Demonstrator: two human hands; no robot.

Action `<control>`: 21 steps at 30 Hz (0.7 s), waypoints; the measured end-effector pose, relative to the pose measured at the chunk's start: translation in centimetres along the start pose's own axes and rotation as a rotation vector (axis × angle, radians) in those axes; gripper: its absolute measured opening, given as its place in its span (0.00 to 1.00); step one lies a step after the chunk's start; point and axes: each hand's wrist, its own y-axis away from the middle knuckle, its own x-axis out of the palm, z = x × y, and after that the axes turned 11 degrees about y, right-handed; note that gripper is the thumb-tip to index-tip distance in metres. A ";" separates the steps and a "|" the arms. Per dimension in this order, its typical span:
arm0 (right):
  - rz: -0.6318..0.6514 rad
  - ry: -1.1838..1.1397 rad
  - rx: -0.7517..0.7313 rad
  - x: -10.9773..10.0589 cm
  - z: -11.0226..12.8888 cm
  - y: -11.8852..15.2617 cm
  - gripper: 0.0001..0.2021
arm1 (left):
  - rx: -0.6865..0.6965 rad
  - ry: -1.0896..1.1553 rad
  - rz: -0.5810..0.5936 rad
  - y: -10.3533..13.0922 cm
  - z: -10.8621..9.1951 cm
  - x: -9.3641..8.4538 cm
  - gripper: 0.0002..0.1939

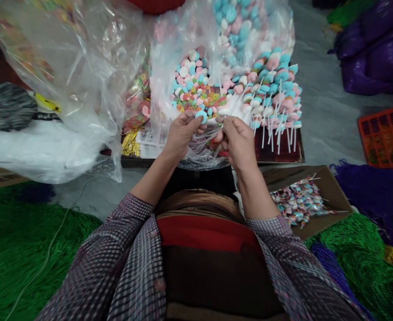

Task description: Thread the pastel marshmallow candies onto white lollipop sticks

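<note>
Between the thumb and fingers of my left hand (183, 133) is a blue-and-white marshmallow (201, 117). Just to its right, my right hand (237, 138) is closed in a pinch on what looks like a thin white stick, mostly hidden by the fingers. Both hands are over an open clear plastic bag (203, 158). Beyond them lie small ring-shaped gummy candies (196, 99) and loose pink, white and blue marshmallows (184, 71). Finished-looking marshmallow skewers (276, 96) with white sticks are heaped on the right of the dark table (266, 154).
Large clear bags (92, 58) cover the left side, beside a grey striped cloth (7, 107). A cardboard box (333, 191) with wrapped candy sticks (299, 200) stands low at right. Further right are an orange crate (385, 136) and purple bags (377, 53). Green stringy material (32, 249) lies left.
</note>
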 end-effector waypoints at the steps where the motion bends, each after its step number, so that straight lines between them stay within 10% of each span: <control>1: 0.030 0.014 0.011 -0.5 0.1 1.0 0.24 | -0.015 0.009 -0.005 0.0 -0.1 -0.1 0.10; 7: 0.097 0.266 -0.103 -2.0 -0.4 5.5 0.23 | -0.054 0.051 0.024 0.2 0.3 0.1 0.10; 21: 0.042 0.524 -0.137 -2.7 -0.7 6.0 0.18 | 0.081 -0.060 -0.023 0.0 1.4 0.0 0.06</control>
